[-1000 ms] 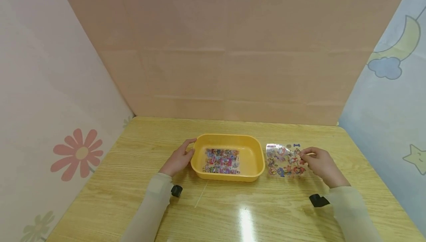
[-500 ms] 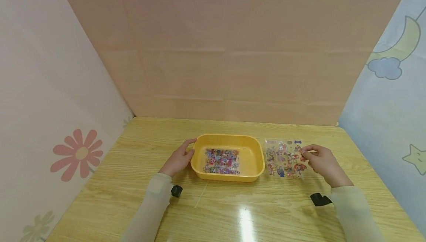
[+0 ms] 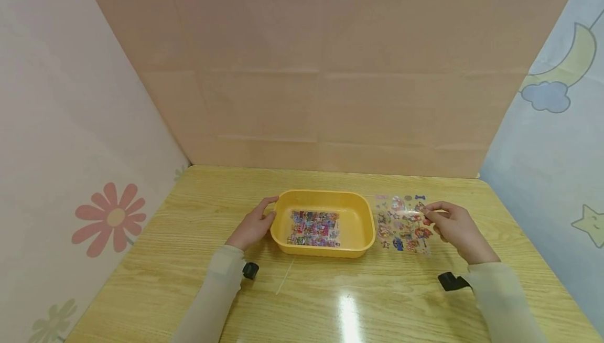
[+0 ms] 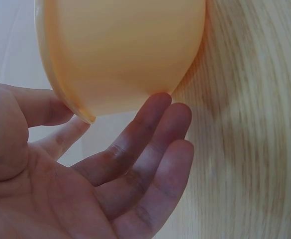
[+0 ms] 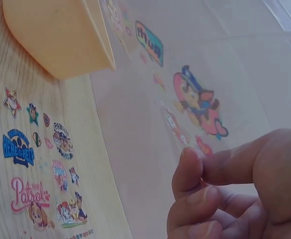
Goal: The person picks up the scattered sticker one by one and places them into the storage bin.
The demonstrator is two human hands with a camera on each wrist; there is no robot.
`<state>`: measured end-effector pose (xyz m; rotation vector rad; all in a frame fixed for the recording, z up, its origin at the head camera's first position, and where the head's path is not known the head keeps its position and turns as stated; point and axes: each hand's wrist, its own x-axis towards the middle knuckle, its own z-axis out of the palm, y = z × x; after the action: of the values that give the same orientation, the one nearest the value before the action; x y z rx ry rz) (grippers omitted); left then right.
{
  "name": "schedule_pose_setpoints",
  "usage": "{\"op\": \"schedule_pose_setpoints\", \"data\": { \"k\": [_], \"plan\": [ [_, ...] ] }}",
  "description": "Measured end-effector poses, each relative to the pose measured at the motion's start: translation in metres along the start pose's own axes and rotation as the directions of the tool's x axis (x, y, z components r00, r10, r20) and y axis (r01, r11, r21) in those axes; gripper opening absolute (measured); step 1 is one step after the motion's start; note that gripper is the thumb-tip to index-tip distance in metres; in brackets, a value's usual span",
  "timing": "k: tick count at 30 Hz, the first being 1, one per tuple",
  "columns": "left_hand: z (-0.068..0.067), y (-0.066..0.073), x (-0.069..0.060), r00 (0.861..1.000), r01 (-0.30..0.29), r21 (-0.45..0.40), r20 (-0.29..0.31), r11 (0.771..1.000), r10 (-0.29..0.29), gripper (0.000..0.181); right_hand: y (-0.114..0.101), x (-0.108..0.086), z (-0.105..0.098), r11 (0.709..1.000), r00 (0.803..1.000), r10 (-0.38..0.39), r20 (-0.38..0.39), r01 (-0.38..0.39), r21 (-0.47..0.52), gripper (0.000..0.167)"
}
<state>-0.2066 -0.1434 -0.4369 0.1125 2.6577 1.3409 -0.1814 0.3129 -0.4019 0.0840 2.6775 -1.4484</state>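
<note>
My left hand [image 3: 250,227] holds the left end of a yellow plastic tray [image 3: 358,227]. In the left wrist view its thumb and forefinger are at the tray's rim [image 4: 50,69], and the other fingers bend toward the outer wall. A colourful sticker sheet [image 3: 315,228] lies inside the tray. To its right, my right hand [image 3: 455,233] pinches the right edge of a clear sticker sheet [image 3: 398,222] between thumb and forefinger. The right wrist view shows stickers flat on the table and a raised clear film with a cartoon pup [image 5: 200,102]; whether both are one sheet I cannot tell.
The wooden table [image 3: 226,191] runs back to a plain beige backdrop [image 3: 321,102]. A flower-printed panel [image 3: 113,217] stands on the left, a moon-and-star panel [image 3: 547,175] on the right. A thin pale line [image 3: 285,276] marks the table before the tray.
The right hand's clear sheet was curled with its far corner raised; now it lies flatter and spreads slightly farther back. The left hand and the tray have stayed put.
</note>
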Motion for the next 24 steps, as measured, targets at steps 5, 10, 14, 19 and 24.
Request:
{"op": "schedule_pose_setpoints", "data": {
  "k": [5, 10, 14, 19, 24],
  "plan": [
    [0.0, -0.001, 0.0, 1.0, 0.005, 0.008, 0.001, 1.0, -0.005, 0.047, -0.004, 0.001, 0.003, 0.999, 1.0, -0.021, 0.003, 0.021, 0.028, 0.045],
    [0.001, -0.001, 0.001, 1.0, 0.011, 0.009, 0.002, 1.0, -0.011, 0.047, -0.007, 0.003, 0.008, 0.999, 1.0, -0.027, 0.015, 0.026, 0.045, 0.045],
    [0.001, -0.001, 0.0, 1.0, 0.009, 0.003, 0.002, 1.0, -0.009, 0.047, -0.01, 0.004, 0.012, 0.998, 0.999, -0.033, 0.022, 0.032, 0.049, 0.044],
    [0.001, -0.001, 0.0, 1.0, 0.007, 0.006, 0.002, 1.0, -0.007, 0.047, -0.014, 0.005, 0.017, 0.998, 0.999, -0.03, 0.025, 0.029, 0.047, 0.042],
    [0.001, -0.001, 0.0, 1.0, 0.011, 0.004, 0.004, 1.0, -0.011, 0.047, -0.017, 0.006, 0.023, 0.998, 0.999, -0.035, 0.024, 0.034, 0.046, 0.04]
  ]
}}
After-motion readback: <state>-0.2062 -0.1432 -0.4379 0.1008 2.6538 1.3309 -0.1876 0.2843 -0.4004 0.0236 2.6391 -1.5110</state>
